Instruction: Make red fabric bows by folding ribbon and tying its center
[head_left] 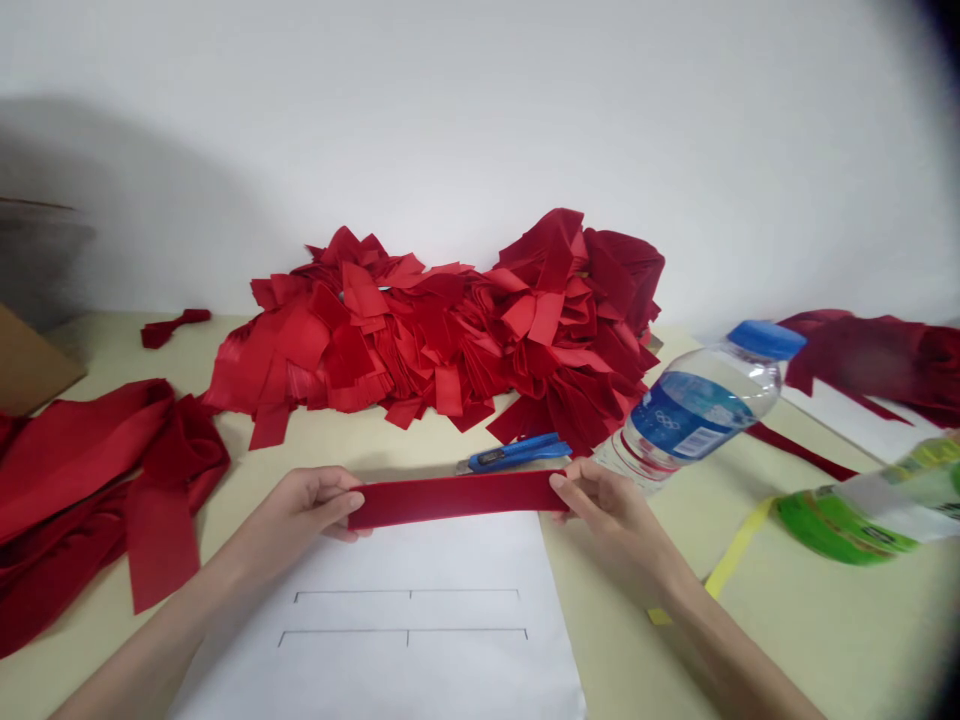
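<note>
Left hand: the person's left hand (pixel 307 510) is closed in a pinch, gripping the left end of the strip between thumb and fingers.
Right hand: the person's right hand (pixel 607 510) likewise grasps the strip's right end, fingers curled over it.
Held item: a flat, deep-red velvet strip (pixel 454 498) stretches level between both hands, just above the top edge of the paper.
Paper: a white paper sheet (pixel 420 640) lies beneath the hands, printed or drawn with two thin, dark, bracket-like lines.
Nearby tools: a blue plastic utility knife (pixel 517 452) lies just beyond the strip, near the right hand.
Bottle: a clear plastic water bottle (pixel 697 400) with a blue cap lies tilted beside the right hand.
Fabric: a large heap of cut red fabric strips (pixel 442 330) sits against the white wall (pixel 480 120); looser red cloth (pixel 97 490) spreads at left.
Table: a cream tabletop (pixel 795 610) carries everything.
</note>
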